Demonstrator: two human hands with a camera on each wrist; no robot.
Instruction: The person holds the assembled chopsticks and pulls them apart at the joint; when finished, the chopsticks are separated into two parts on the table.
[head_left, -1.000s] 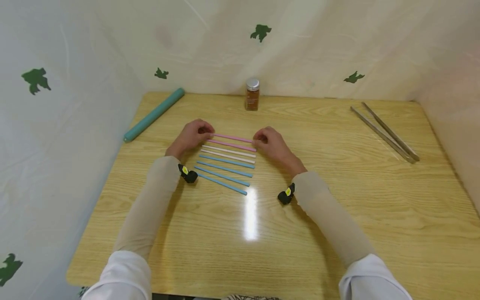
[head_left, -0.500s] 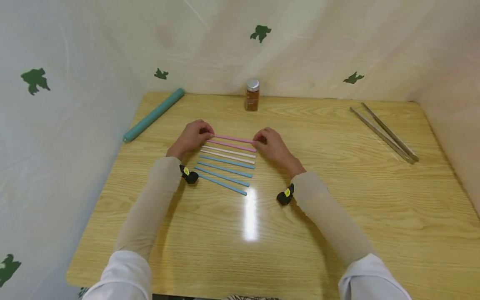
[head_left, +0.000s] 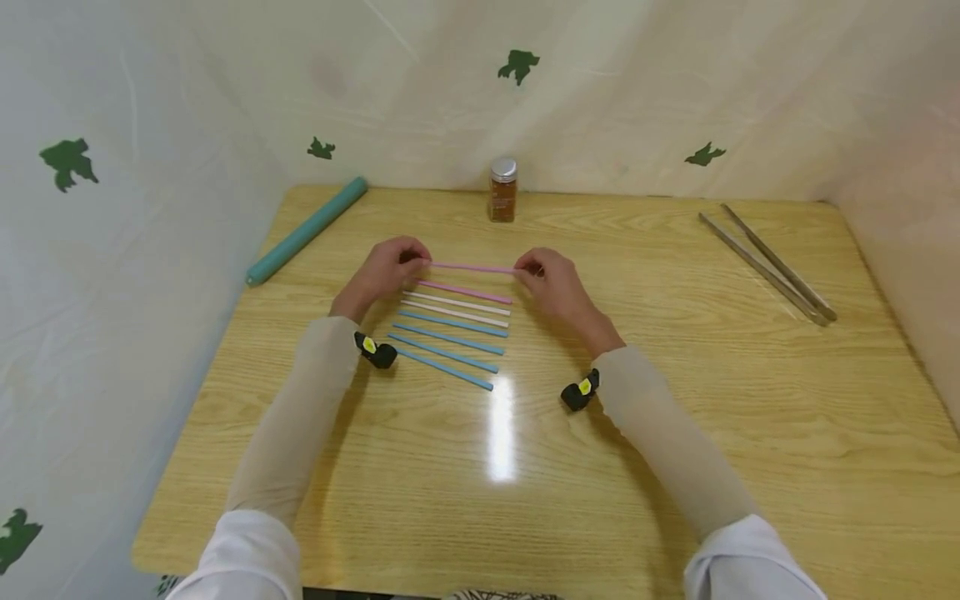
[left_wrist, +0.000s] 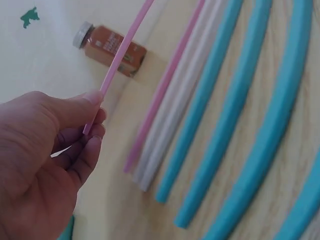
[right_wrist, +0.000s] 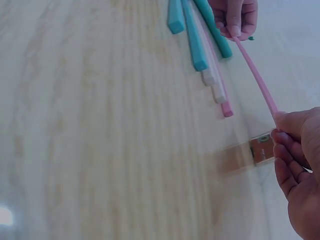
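Note:
Between my two hands a thin pink stick [head_left: 472, 267] is held by its ends, raised off the table. My left hand [head_left: 384, 268] pinches its left end between thumb and fingers, plain in the left wrist view. The right end is pinched by my right hand [head_left: 557, 283]. Just below lies a second pink stick [head_left: 465, 291], then two white sticks [head_left: 457, 306] side by side. Nearer to me several blue sticks [head_left: 450, 333] lie in a slanting row. What the sticks are made of I cannot tell.
A spice jar [head_left: 503, 192] with a silver lid stands at the table's back edge. A teal rolling pin-like rod [head_left: 307, 232] lies at the back left. Metal tongs [head_left: 772, 267] lie at the right. Plastic-looking sheeting [head_left: 600, 108] with green patches surrounds the wooden table [head_left: 675, 400].
The held pink stick has risen and moved away from the second pink stick. My right hand has shifted slightly right and farther from me; the left hand has barely moved.

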